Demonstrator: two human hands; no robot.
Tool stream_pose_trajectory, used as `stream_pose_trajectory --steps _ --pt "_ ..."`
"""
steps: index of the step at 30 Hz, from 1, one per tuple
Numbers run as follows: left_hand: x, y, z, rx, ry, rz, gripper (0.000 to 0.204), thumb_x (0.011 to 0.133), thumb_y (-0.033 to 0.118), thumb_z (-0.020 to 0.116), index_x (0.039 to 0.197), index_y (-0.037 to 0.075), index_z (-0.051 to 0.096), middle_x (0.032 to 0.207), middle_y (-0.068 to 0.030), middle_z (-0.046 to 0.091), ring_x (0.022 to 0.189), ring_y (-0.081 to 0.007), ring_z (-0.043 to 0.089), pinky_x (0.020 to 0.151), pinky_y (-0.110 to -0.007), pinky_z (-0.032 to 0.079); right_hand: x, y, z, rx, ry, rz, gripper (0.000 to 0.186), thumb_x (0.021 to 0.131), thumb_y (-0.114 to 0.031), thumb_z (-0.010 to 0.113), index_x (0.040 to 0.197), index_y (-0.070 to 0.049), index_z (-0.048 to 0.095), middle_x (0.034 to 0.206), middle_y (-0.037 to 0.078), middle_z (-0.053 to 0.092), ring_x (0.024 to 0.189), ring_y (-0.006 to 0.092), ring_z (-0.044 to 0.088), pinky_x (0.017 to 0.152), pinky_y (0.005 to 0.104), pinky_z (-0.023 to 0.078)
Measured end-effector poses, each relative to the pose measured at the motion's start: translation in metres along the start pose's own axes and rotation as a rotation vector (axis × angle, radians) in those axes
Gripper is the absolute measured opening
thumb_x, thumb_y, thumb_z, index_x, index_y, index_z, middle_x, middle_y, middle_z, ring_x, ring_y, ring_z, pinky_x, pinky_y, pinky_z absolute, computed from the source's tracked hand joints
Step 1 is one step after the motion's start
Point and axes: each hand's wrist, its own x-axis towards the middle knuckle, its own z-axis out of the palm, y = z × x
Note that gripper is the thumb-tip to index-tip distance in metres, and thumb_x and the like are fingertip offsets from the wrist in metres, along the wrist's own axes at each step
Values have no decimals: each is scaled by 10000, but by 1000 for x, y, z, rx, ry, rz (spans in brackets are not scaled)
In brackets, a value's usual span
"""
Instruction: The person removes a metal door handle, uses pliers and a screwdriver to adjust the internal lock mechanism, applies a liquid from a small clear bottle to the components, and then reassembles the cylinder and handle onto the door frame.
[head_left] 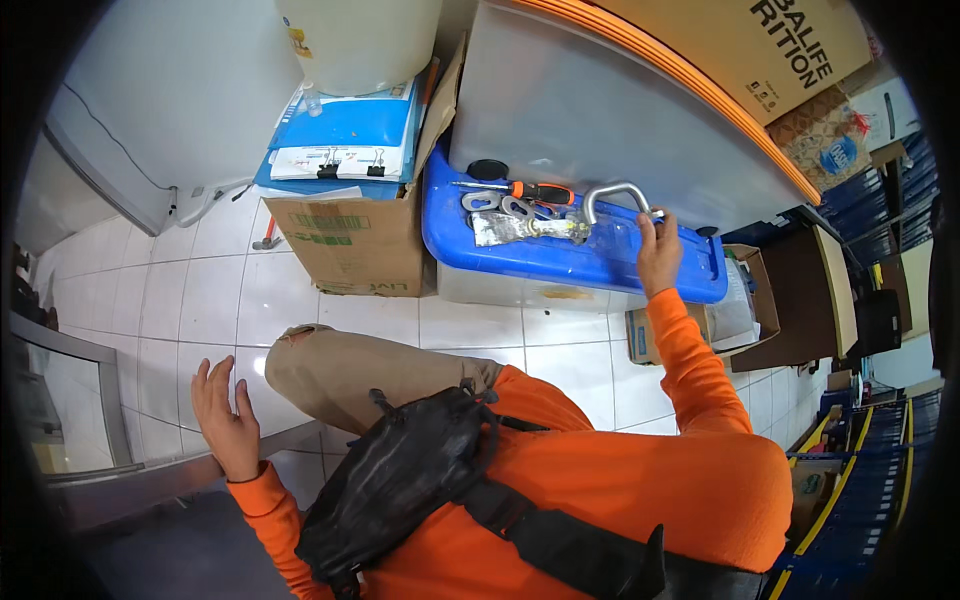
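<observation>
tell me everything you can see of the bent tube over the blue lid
The tube is silvery and shiny, apparently metal, and curves like an upside-down U. The right grip holds its right end; its left end points down over the blue lid. Whether it touches the lid is unclear.

- Can't fully see gripped end of bent metal tube (622, 188); covered by right hand (660, 258).
- Can't identify blue bit (546, 211) beside screwdriver (543, 192); too small.
- Can't see top of white bucket (365, 45); cut off at far edge.
- Can't make out near-right shelving (862, 465); cut by dark rim.
</observation>
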Motion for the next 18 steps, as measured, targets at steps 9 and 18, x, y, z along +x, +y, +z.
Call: stream_pose_trajectory --steps 9,18 --pt "-19 5 -8 -177 3 -85 294 931 19 668 1221 54 696 1241 -138 702 1274 -379 599 1073 -465 463 22 65 7 -596 -308 131 670 930 -613 651 1286 -45 659 984 258 734 951 454 703 822 520 538" --pt "-10 80 -106 -143 276 81 246 785 8 720 1011 85 780 929 -79 755 797 -238 724 706 -332 586 -2 -31 75 422 -391 -266 361 1101 -207 484 1344 31 605 1280 199 676 1229 287 621 1075 374 463"
